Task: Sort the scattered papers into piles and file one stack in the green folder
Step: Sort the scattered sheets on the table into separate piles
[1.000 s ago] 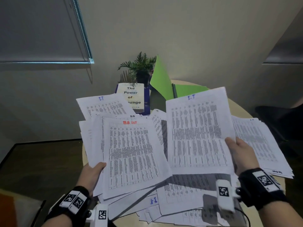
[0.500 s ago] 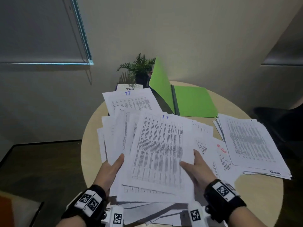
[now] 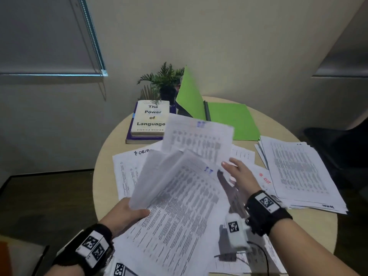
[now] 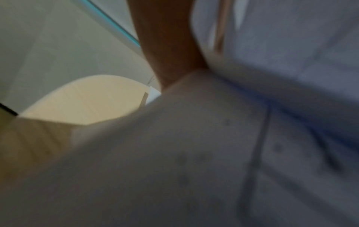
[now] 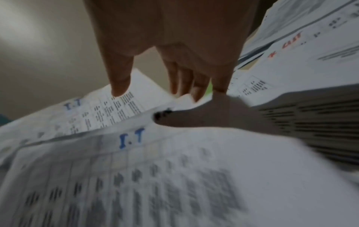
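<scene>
a loose sheaf of printed papers (image 3: 175,200), blurred and partly curling over, is held above a round pale wooden table (image 3: 111,152). the left hand (image 3: 124,213) grips the sheaf at its lower left edge, thumb on top. the right hand (image 3: 239,174) is at the sheaf's right edge with fingers nearly straight; in the right wrist view its thumb and fingers (image 5: 182,79) bracket the corner of a sheet, but whether they pinch it cannot be told. blue handwriting "i.t" (image 5: 132,138) marks the top of the sheets.

the green folder (image 3: 231,120) lies open at the far side of the table, its left cover standing up. a neater pile of printed sheets (image 3: 298,172) lies to the right, near the table's edge. more sheets lie flat under the hands, one marked "form" (image 3: 141,152) in black, another bearing red writing (image 3: 265,178), too blurred to read.

a book (image 3: 150,118) titled "the power of language" rests on a second, purple book at the far left of the table, beside a small potted plant (image 3: 164,80). behind are a plain beige wall and a lowered window blind (image 3: 43,34). both wrists wear black bands with square printed markers.
</scene>
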